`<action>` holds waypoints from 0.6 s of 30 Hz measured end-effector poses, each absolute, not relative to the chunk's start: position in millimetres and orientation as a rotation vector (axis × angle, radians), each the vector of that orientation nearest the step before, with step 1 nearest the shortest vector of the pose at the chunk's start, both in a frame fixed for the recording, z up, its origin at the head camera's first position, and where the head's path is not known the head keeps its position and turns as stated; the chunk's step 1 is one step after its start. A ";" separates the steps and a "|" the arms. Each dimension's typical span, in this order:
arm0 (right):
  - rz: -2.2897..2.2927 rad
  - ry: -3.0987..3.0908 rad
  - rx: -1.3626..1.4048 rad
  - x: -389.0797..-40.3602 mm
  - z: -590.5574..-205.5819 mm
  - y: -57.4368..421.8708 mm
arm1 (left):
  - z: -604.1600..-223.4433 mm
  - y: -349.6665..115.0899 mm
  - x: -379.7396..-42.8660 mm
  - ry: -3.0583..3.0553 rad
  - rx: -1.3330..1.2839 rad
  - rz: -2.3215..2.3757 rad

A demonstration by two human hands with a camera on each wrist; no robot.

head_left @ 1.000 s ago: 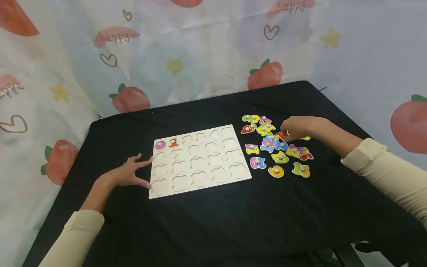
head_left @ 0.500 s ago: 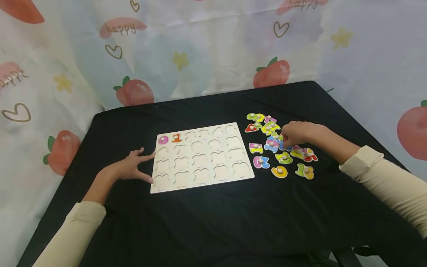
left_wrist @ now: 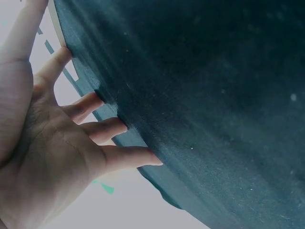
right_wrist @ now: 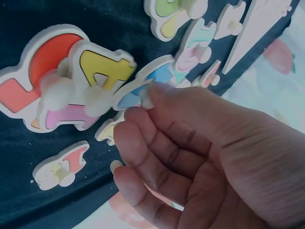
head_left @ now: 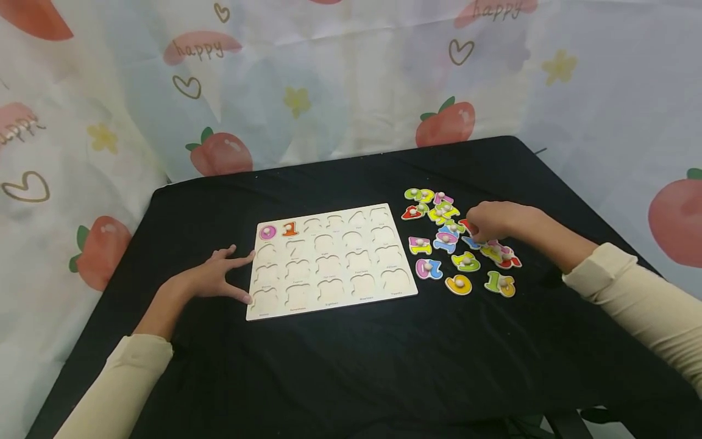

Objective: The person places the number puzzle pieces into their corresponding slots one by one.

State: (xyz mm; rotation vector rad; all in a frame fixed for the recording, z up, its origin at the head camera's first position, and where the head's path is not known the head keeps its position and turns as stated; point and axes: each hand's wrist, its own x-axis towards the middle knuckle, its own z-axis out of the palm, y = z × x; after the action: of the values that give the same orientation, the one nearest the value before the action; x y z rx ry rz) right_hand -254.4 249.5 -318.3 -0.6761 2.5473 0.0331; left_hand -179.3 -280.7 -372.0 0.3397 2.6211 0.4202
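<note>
Looks like the pick step: right hand [head_left: 493, 220] pinches blue number [right_wrist: 161, 74], right of board [head_left: 309, 258]; left hand [head_left: 208, 277], fingers spread, touches board's left edge. Next needs clean lift.

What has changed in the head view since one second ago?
The right hand has moved slightly toward the person, now at a blue piece; whether it grips anything is unclear. The left hand stays at the left edge of the board; the pink 0 and orange 1 remain seated.
</note>
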 end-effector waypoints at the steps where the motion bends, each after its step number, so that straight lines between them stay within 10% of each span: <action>1: 0.029 2.553 -0.672 -254.7 -317.3 249.0 | -371.8 -280.9 -179.0 2.619 0.335 0.422; 18: -0.200 2.709 -1.083 -262.8 -327.7 230.6 | -371.6 -279.6 -177.1 2.629 0.329 0.439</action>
State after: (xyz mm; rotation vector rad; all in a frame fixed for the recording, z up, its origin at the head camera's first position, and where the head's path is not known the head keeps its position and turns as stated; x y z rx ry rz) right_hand -262.8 230.6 -327.7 -1.0830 2.7091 -0.2003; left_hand -177.1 -279.6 -371.6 0.3285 2.6295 0.4388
